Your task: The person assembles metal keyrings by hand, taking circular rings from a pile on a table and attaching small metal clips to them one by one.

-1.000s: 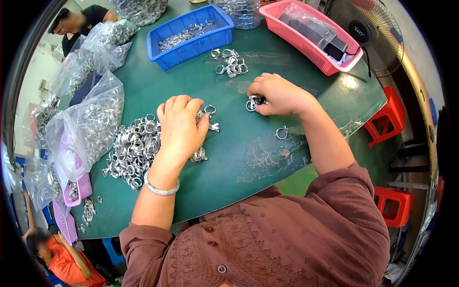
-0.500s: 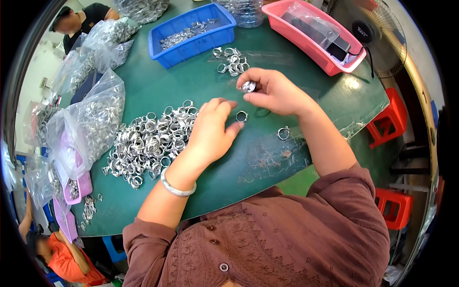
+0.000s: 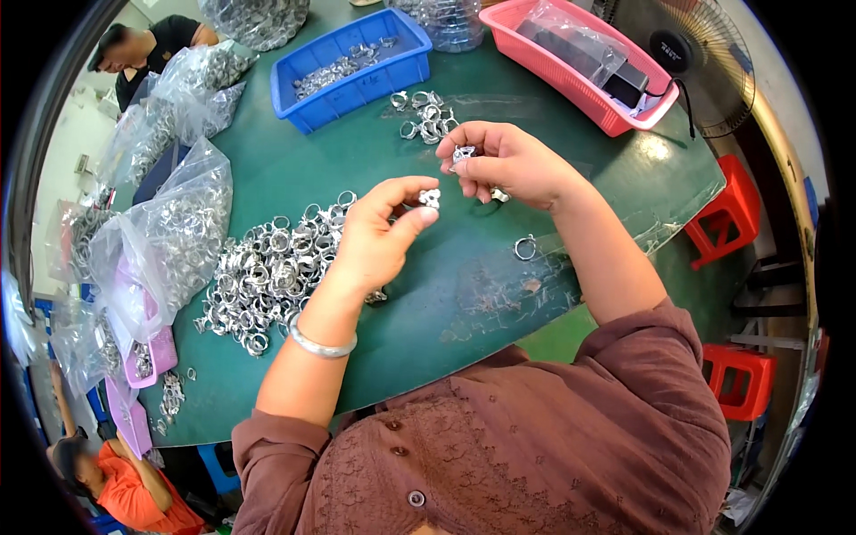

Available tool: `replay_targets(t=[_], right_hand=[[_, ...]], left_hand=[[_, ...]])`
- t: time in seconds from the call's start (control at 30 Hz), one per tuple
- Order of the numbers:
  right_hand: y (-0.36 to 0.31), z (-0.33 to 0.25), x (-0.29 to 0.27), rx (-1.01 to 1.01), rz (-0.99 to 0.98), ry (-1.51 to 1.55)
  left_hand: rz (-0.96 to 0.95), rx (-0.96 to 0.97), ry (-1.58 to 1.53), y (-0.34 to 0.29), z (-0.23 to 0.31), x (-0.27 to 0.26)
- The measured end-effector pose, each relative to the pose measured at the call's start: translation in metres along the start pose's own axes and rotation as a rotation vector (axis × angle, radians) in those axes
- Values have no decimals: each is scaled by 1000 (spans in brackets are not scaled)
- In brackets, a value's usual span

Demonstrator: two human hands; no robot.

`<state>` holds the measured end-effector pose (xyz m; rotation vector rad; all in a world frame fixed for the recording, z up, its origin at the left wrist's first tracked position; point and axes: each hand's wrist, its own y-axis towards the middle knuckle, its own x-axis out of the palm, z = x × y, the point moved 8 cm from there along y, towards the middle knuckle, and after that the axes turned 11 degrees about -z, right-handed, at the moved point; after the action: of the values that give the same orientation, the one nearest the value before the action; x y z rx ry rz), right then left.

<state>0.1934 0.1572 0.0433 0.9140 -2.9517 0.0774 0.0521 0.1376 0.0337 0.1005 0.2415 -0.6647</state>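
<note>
1. Metal clamp rings, shiny and silver, lie in a big pile (image 3: 267, 272) on the green table (image 3: 464, 294), at the middle left of the frame.
2. The left hand (image 3: 379, 236) is lifted above the table near the centre and pinches one small metal piece (image 3: 431, 198) between thumb and fingertips.
3. The right hand (image 3: 513, 165) is just to the upper right of it, also lifted, and its fingers grasp another small metal part (image 3: 462, 154). The two hands are near each other but do not touch.
4. One single ring (image 3: 525, 248) lies alone on the table, below the right hand.
5. A smaller group of rings (image 3: 426, 114) lies at the upper centre, just beside a blue tray (image 3: 352, 67) that holds more metal parts.
6. A pink basket (image 3: 580, 76) stands at the upper right, with a plastic bag and dark things inside.
7. Clear plastic bags (image 3: 156, 232) full of rings stand along the left edge of the table.
8. Red stools (image 3: 731, 214) stand at the right side, beside the table.
9. Another person in orange (image 3: 116, 486) is at the lower left.
</note>
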Motion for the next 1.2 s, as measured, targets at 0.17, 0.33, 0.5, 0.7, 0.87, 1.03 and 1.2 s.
replay_targets(t=[0.17, 0.33, 0.5, 0.7, 0.87, 1.03, 1.2], right_hand=[[-1, -1, 9, -21, -61, 101], [-1, -3, 18, -82, -166, 138], [-1, -7, 25, -61, -175, 107], [-2, -9, 30, -61, -191, 49], [-2, -12, 31, -79, -189, 19], [-3, -11, 30, -68, -183, 20], [-3, -11, 32, -67, -183, 12]], left_hand=[[-54, 55, -752, -8, -5, -2], [-89, 56, -870, -12, -6, -4], [-99, 57, -947, -14, -8, -6], [-100, 49, -1033, -14, -11, -6], [-59, 71, -1108, -12, -14, -7], [-39, 57, -1130, -12, -17, -7], [-46, 49, -1176, -12, -19, -6]])
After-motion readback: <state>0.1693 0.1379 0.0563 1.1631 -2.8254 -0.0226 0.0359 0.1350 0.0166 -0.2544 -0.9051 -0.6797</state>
